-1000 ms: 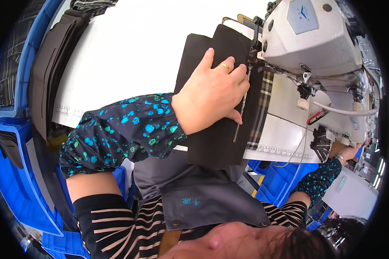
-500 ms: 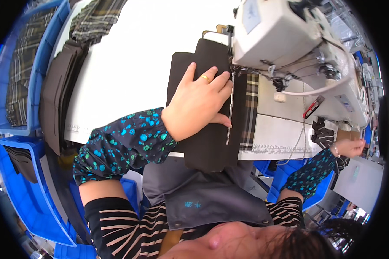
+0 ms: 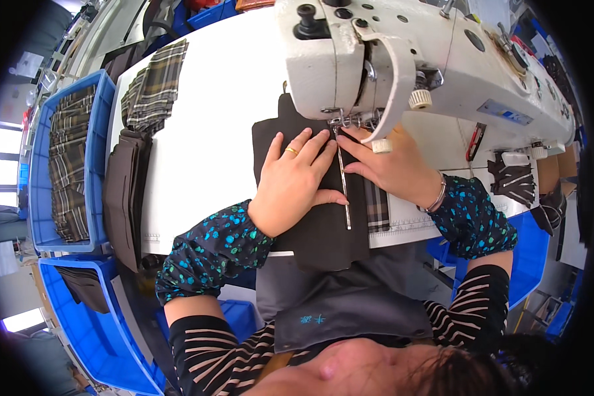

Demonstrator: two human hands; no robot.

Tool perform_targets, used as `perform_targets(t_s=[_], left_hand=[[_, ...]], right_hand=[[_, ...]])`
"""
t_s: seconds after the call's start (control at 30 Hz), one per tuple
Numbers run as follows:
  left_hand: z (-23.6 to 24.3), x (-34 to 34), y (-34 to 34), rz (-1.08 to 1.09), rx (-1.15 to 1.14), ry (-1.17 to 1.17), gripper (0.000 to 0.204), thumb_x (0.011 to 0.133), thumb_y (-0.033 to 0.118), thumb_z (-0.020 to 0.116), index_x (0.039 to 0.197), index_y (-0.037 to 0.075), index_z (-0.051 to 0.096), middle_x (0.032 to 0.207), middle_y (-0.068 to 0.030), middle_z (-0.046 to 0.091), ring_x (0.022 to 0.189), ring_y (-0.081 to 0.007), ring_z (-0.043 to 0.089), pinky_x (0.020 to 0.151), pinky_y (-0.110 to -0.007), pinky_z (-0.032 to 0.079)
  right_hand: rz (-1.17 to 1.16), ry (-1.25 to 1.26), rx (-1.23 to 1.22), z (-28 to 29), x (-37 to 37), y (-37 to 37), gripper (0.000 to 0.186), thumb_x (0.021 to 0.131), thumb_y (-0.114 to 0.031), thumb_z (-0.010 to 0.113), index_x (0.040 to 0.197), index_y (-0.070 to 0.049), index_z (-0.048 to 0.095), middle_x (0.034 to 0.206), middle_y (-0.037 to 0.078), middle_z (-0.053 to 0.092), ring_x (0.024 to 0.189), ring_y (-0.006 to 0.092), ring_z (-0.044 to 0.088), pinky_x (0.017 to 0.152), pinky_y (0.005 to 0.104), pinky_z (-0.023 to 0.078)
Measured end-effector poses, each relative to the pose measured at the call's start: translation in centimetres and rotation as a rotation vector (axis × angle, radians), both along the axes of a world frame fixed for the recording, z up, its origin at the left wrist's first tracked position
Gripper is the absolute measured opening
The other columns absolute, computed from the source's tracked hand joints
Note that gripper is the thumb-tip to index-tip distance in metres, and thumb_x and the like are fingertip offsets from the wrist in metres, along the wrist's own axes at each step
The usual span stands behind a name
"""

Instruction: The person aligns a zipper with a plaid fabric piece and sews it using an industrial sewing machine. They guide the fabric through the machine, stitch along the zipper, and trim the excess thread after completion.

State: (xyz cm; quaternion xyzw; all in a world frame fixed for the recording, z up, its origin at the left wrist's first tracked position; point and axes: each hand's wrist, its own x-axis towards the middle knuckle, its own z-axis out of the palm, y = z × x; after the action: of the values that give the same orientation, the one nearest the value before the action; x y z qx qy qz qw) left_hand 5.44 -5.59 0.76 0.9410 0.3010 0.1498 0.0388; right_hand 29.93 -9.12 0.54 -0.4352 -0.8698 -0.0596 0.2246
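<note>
A dark brown fabric piece [image 3: 330, 244] lies on the white table under the sewing machine [image 3: 468, 89], hanging over the front edge. Down its length runs a narrow, pale shiny strip [image 3: 342, 181], whose far end reaches the presser foot [image 3: 340, 123]. Left of this strip, my left hand [image 3: 289, 181] lies flat on the cloth with fingers spread, the thumb touching the strip. My right hand [image 3: 399, 165] rests to its right, fingers stretched toward the presser foot; the machine hides part of it. Plaid cloth [image 3: 378, 210] shows beneath the dark piece's right side.
Plaid pieces [image 3: 153, 89] and a stack of dark pieces [image 3: 127, 191] lie along the table's left side. Beside them stands a blue bin [image 3: 101, 165] of plaid cloth, with another blue bin [image 3: 109, 330] below. A red cutter [image 3: 475, 142] and small dark pieces [image 3: 513, 183] lie right.
My right hand has come from the table's far right onto the cloth beside the presser foot. My left hand stays flat on the dark piece. The whole view has shifted.
</note>
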Motion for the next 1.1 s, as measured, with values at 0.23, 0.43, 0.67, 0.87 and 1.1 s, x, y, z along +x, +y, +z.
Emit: perform_targets(t_s=[0.23, 0.43, 0.67, 0.87, 1.1], left_hand=[[0.3, 0.4, -0.2, 0.010, 0.017, 0.007, 0.092, 0.071, 0.063, 0.081, 0.142, 0.008, 0.065, 0.143, -0.0075, 0.063, 0.131, -0.0310, 0.058, 0.115, -0.059, 0.041], [0.2, 0.3, 0.0, 0.004, -0.004, 0.045, 0.090, 0.077, 0.068, 0.074, 0.143, 0.007, 0.064, 0.148, -0.0096, 0.061, 0.139, -0.0316, 0.056, 0.115, -0.062, 0.039], [0.5, 0.3, 0.1, 0.008, 0.038, 0.027, 0.089, 0.073, 0.064, 0.080, 0.140, 0.007, 0.065, 0.145, -0.0079, 0.063, 0.133, -0.0307, 0.058, 0.115, -0.058, 0.040], [0.6, 0.4, 0.1, -0.005, 0.040, 0.023, 0.089, 0.075, 0.065, 0.078, 0.141, 0.006, 0.065, 0.145, -0.0082, 0.063, 0.131, -0.0311, 0.059, 0.115, -0.058, 0.040], [0.8, 0.2, 0.0, -0.006, 0.027, 0.051, 0.091, 0.074, 0.066, 0.077, 0.142, 0.007, 0.064, 0.146, -0.0086, 0.063, 0.132, -0.0311, 0.058, 0.116, -0.057, 0.039]], right_hand=[[-0.007, 0.031, -0.056, 0.1, 0.1, -0.1, 0.044, 0.078, -0.036, 0.086, 0.111, -0.008, 0.074, 0.095, 0.004, 0.066, 0.104, 0.0263, 0.060, 0.096, 0.0403, 0.049], [-0.015, 0.004, -0.025, -0.3, 0.2, -0.1, 0.038, 0.080, -0.038, 0.084, 0.100, -0.006, 0.075, 0.096, 0.008, 0.066, 0.110, 0.0289, 0.060, 0.098, 0.0425, 0.048], [-0.262, 0.245, -0.127, 2.2, 1.8, 0.3, 0.018, 0.088, -0.025, 0.080, 0.096, -0.009, 0.081, 0.087, 0.005, 0.072, 0.084, 0.0221, 0.067, 0.083, 0.0382, 0.052], [-0.215, 0.688, -0.112, 3.1, 3.2, 1.5, 0.009, 0.093, -0.013, 0.076, 0.096, -0.008, 0.082, 0.083, 0.005, 0.077, 0.067, 0.0159, 0.065, 0.064, 0.0304, 0.049], [-0.237, 0.731, -0.116, 3.0, 2.7, 1.4, 0.010, 0.094, -0.015, 0.077, 0.097, -0.007, 0.081, 0.081, 0.005, 0.077, 0.068, 0.0163, 0.067, 0.065, 0.0308, 0.050]])
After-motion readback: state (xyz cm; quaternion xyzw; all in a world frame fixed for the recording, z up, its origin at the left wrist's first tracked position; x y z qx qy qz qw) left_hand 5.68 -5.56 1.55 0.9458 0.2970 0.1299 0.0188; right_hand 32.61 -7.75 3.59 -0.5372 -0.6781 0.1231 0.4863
